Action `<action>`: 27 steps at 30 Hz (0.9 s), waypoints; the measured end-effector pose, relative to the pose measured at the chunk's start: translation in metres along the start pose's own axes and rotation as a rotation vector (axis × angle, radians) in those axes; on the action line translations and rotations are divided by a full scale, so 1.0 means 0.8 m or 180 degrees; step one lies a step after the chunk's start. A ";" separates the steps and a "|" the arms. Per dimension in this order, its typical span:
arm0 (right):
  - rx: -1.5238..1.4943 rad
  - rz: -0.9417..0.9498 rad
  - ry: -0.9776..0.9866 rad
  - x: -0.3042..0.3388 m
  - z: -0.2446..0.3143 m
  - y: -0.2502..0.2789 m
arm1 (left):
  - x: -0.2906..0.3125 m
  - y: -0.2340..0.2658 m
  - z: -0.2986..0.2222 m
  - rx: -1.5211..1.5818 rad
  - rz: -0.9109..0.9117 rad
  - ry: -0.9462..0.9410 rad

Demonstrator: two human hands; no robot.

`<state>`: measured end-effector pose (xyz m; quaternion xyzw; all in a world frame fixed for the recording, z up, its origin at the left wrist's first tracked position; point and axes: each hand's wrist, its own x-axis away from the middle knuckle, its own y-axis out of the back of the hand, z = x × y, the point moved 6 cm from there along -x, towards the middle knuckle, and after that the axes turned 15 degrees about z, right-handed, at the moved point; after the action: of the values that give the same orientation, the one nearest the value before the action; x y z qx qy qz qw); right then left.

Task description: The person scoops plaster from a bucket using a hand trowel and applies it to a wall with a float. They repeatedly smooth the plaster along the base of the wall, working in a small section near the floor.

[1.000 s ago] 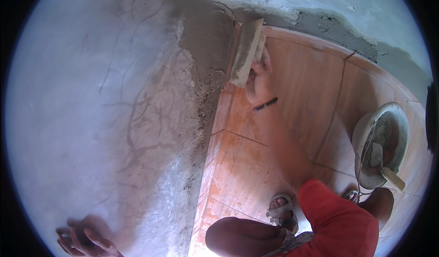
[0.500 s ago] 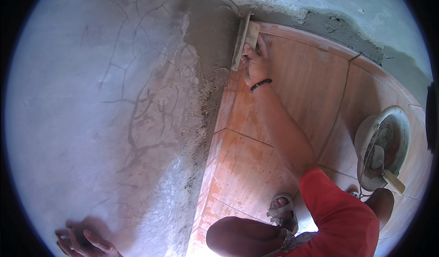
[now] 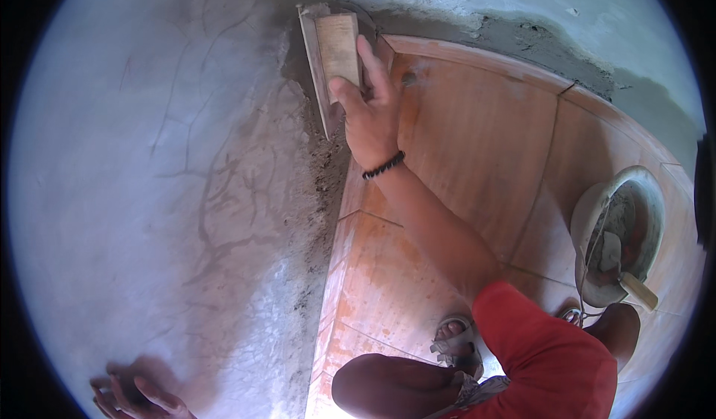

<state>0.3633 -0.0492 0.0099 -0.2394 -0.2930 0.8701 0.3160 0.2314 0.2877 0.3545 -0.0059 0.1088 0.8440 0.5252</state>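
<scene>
My right hand (image 3: 373, 124) grips a wooden float (image 3: 339, 50), with the thumb on its block handle and the fingers around the far side. The float's thin board lies against the grey mortar (image 3: 324, 169) on the left wall, near the corner. Part of the mortar is hidden behind the board. At the lower left, my left hand (image 3: 142, 400) is open against the pale, cracked wall (image 3: 134, 225), its fingers apart and holding nothing.
Reddish-brown tiles (image 3: 477, 128) cover the floor, with a tile skirting (image 3: 492, 57) along the far wall. Another mortar band (image 3: 529, 42) runs above that skirting. On the right, a tilted bucket (image 3: 589, 214) holds mortar and a wooden-handled trowel (image 3: 638, 291). My sandalled foot (image 3: 455, 337) is near the bottom.
My right hand has moved the float left and slightly toward me, off the corner edge and onto the left wall's mortar; its block handle now shows more fully. My left hand stays put.
</scene>
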 end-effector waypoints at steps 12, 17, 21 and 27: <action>-0.1075 -0.0620 -0.0651 0.010 -0.087 0.111 | 0.010 -0.003 0.024 0.0895 0.0094 0.0744; -0.0834 -0.0708 -0.0638 -0.006 -0.099 0.101 | 0.006 -0.002 0.023 0.0942 0.0118 0.0675; -0.0632 -0.0828 -0.0500 -0.014 -0.096 0.086 | 0.006 -0.001 0.024 0.0968 0.0094 0.0733; 0.0133 -0.0805 -0.0219 -0.020 -0.077 0.073 | 0.005 -0.001 0.023 0.1000 0.0129 0.0779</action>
<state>0.3874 -0.0746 -0.0691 -0.1640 -0.3134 0.8369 0.4178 0.2322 0.2947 0.3718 -0.0242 0.3023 0.8200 0.4854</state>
